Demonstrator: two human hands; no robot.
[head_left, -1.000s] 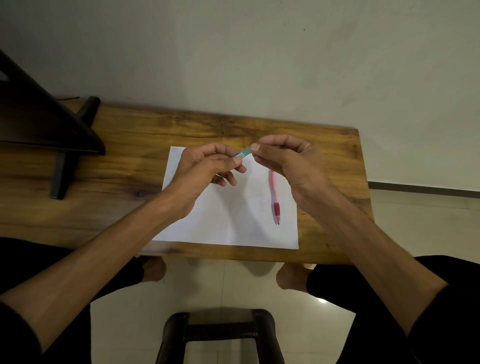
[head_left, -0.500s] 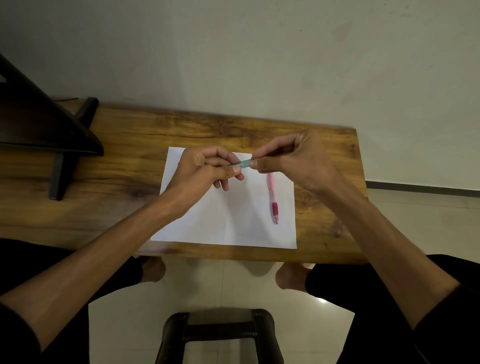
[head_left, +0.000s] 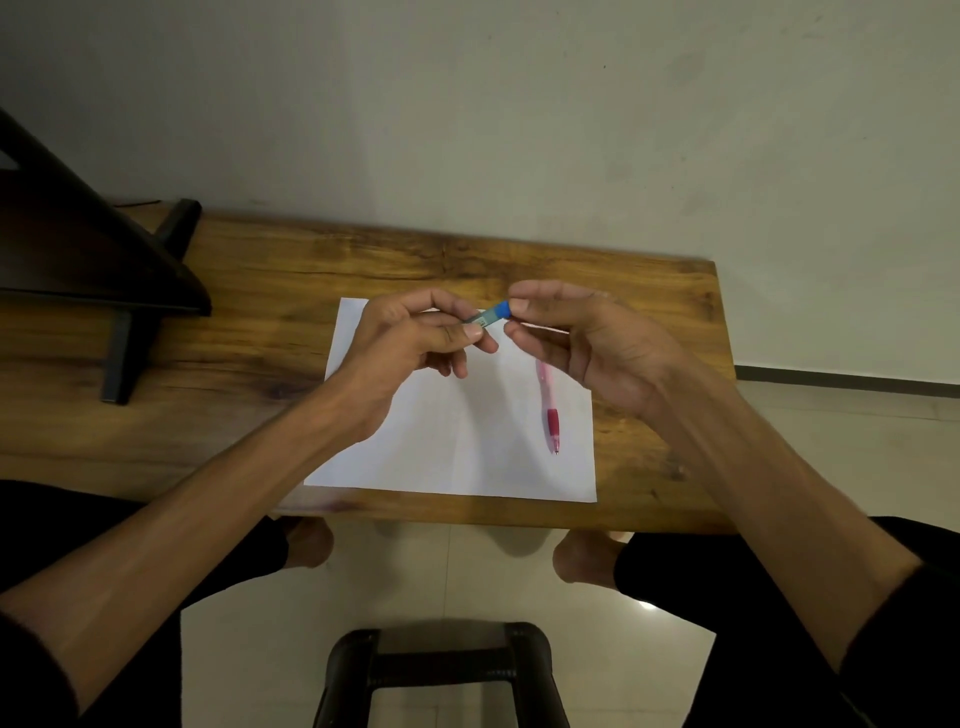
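**Two hands, one small tube above a sheet of paper**

A person seated at a wooden table (head_left: 249, 364) holds a slim little tube (head_left: 488, 317) in the air between both hands, just above the far edge of a single sheet of white paper (head_left: 457, 447). The left hand (head_left: 410, 348) pinches the tube's pale, see-through end between thumb and forefinger, with the other fingers curled beneath. The right hand (head_left: 602, 343) nips the opaque blue cap end with its fingertips, palm turned towards the camera.

The tube looks like smooth plastic and bears one small light label with dark marks, too small to read.

One pen (head_left: 549, 410) lies flat on the right half of the sheet, apart from both hands. It has a translucent pink barrel, a darker red grip and its point aimed at the near edge. No writing can be made out on the pen or on the paper.

The tabletop is a glossy, honey-brown plank with dark grain streaks and knots. At its left end stands one black, wedge-shaped stand (head_left: 104, 270) on a straight leg. One black stool (head_left: 441, 665) with rounded corners sits on the pale, shiny floor tiles. Two bare feet show beneath the table's near edge.
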